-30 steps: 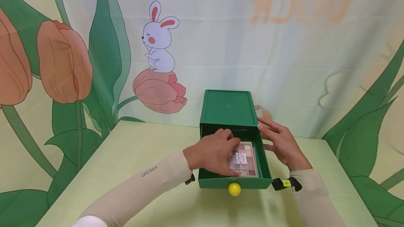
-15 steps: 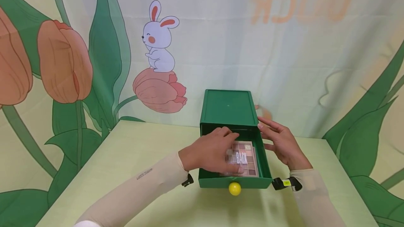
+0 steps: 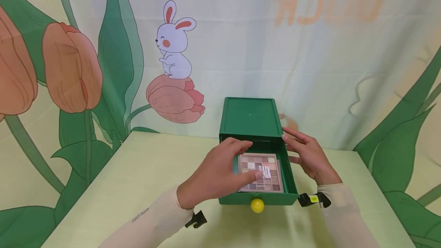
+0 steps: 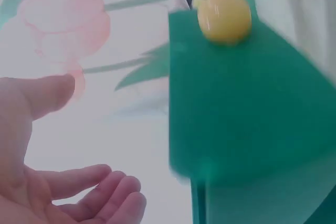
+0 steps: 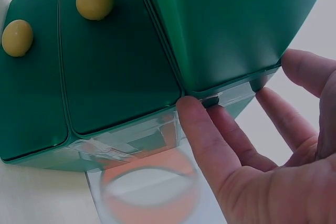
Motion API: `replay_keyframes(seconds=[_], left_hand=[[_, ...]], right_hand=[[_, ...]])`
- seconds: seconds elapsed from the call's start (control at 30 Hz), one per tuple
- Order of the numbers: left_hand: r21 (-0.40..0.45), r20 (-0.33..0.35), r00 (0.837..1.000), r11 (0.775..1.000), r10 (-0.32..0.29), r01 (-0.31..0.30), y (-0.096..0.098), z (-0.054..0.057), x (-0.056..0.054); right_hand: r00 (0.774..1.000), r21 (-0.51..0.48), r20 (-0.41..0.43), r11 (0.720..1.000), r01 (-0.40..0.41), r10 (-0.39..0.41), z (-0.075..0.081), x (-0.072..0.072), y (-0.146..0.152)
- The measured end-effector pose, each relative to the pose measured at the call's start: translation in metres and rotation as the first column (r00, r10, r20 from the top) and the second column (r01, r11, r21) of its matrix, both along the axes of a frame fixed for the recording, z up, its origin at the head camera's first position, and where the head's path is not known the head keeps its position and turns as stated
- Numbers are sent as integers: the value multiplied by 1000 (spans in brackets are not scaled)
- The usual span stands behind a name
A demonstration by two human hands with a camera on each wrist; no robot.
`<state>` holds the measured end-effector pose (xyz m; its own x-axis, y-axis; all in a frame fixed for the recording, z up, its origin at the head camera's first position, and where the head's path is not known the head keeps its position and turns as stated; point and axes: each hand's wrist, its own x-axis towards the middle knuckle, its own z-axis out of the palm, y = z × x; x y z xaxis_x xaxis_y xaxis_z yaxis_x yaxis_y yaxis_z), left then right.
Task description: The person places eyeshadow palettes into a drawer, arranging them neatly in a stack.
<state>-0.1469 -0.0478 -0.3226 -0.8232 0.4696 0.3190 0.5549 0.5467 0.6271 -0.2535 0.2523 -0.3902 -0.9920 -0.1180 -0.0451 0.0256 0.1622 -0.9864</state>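
Note:
A green drawer unit [image 3: 251,116] has its top drawer [image 3: 282,199] pulled out, with a round yellow knob [image 3: 257,205] on the front. Inside the drawer lies a makeup palette [image 3: 256,159] of many small squares, "BACK" printed across it in white letters. My left hand [image 3: 213,173] hovers over the drawer's left side, fingers spread and thumb overlapping the palette; it holds nothing in the left wrist view. My right hand [image 3: 311,160] rests its fingertips against the unit's right side, where the right wrist view shows the side wall [image 5: 142,135] with clear tape.
Two lower drawers with yellow knobs [image 5: 95,0] are closed in the right wrist view. The unit stands on a pale green tabletop [image 3: 155,171], close to a printed curtain [image 3: 234,49] with a rabbit and tulips.
My left hand has drawn back leftward off the palette and spread open, uncovering more of it. The palette stays in the drawer. My right hand has kept its place.

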Motion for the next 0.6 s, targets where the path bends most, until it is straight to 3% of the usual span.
replay_keyframes(seconds=[0.17, 0.4, 0.53, 0.6], left_hand=[[151, 22, 1000, 989, -10, 6, -1, -8, 25], [234, 37, 999, 972, 13, -22, -2, -31, 57], [305, 119, 993, 950, 27, -62, -2, -47, 69], [359, 185, 982, 929, 23, -89, 0, -55, 73]], right_hand=[[1000, -8, -3, 1000, 0, 0, 2, 0, -1], [1000, 6, -2, 1000, 0, 0, 2, 2, -2], [1000, 9, -6, 1000, -2, 2, 2, 3, -3], [1000, 10, -6, 1000, 0, 0, 2, 3, -4]])
